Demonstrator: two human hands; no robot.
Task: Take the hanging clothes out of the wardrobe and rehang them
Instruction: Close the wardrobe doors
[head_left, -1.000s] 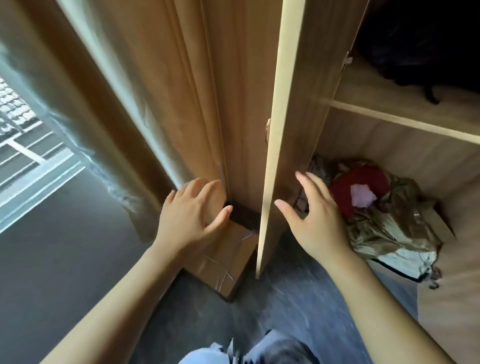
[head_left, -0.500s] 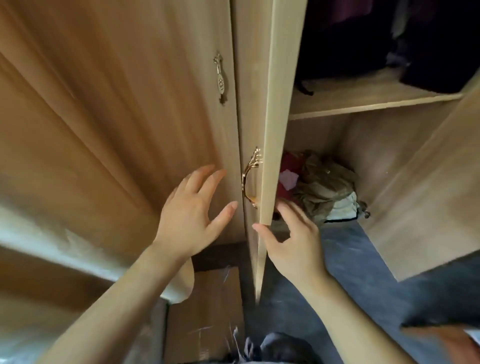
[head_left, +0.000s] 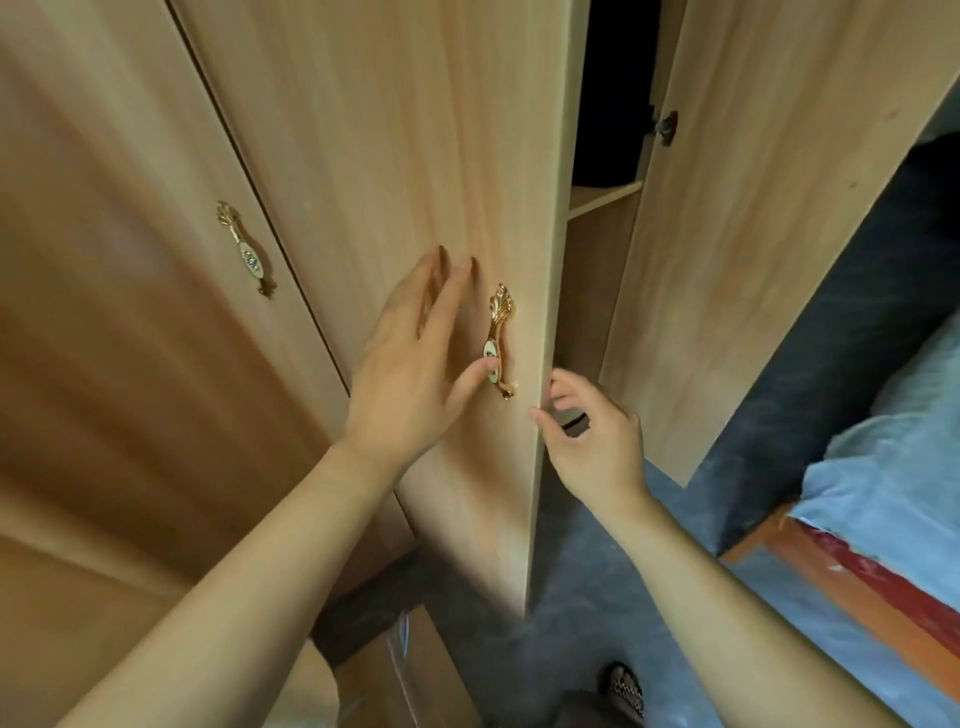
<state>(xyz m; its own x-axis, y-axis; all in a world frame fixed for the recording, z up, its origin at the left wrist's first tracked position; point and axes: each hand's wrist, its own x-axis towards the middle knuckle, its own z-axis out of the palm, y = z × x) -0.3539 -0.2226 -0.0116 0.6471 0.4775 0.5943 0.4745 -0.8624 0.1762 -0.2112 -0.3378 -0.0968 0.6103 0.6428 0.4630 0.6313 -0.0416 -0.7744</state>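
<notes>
Of the clothes little can be seen: in the narrow gap between two doors of the wardrobe only a dark shape shows above a shelf, and it is perhaps the hanging clothes, but the view there is too dark to be sure. The middle door stands partly open, with its free edge turned toward the camera. The left hand lies flat on the front of this door, with the fingers straight and spread, and its thumb touches the lower part of the gold handle; it grasps nothing. The right hand is at the free edge of the same door, below the handle, with curled fingers just beside the edge and the thumb tip at the edge; I cannot tell if it really pinches the edge or only hovers there. The right door is swung wide open, and a small dark fitting shows near its edge. The left door is closed and has a second gold handle. Below the doors is a grey floor, with a cardboard box near the left arm and a patterned shoe at the bottom. At the right is a bed with a pale blue cover.
</notes>
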